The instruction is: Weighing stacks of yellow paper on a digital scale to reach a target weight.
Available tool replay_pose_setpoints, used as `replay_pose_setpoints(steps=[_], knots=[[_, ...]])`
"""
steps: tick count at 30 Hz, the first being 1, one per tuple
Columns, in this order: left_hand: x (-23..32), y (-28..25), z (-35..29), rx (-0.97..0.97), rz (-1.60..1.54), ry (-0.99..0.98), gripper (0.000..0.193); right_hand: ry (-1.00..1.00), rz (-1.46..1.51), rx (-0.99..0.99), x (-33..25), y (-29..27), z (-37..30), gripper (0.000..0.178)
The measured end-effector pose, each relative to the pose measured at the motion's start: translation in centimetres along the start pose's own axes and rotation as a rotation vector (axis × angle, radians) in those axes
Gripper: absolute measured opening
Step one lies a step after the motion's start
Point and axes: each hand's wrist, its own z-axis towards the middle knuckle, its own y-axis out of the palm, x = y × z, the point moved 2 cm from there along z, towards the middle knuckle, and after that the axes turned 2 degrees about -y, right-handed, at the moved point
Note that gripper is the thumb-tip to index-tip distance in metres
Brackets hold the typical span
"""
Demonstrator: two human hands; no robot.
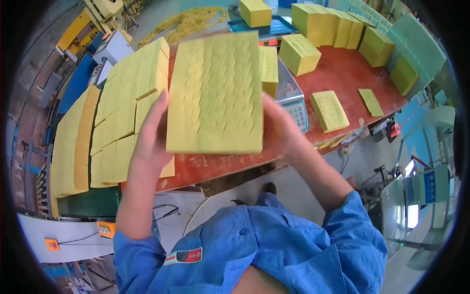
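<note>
Head view: left hand point(152, 128) and right hand point(281, 126) clasp a ridged yellow block point(215, 93) by opposite sides over the near edge of the red tabletop point(338, 73); their fingers, partly hidden, pinch it between them. A second yellow block point(329, 111) lies near that edge, right of the scale point(297, 115).

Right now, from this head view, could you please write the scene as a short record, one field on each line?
Held: large yellow block, its face with rows of small curved marks toward the camera
Left hand: on the block's left side
Right hand: on the block's right side
Work surface: red table
Left area: rows of yellow stacks
Table, right part: smaller yellow block and thin yellow piece, apart
Far side: blue tray bearing another yellow block
</note>
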Motion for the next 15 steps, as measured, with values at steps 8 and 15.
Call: replay_pose_setpoints(steps=[8,15], knots=[[-1.1,1.7,15.4,0.110,-0.007,-0.243,0.057,-0.144,-0.186,0.159,-11.6,-5.4,6.8,0.037],[-4.2,0.0,20.6,0.158,0.031,-0.395,0.061,-0.025,-0.402,0.251,-13.4,-10.0,11.2,0.032]])
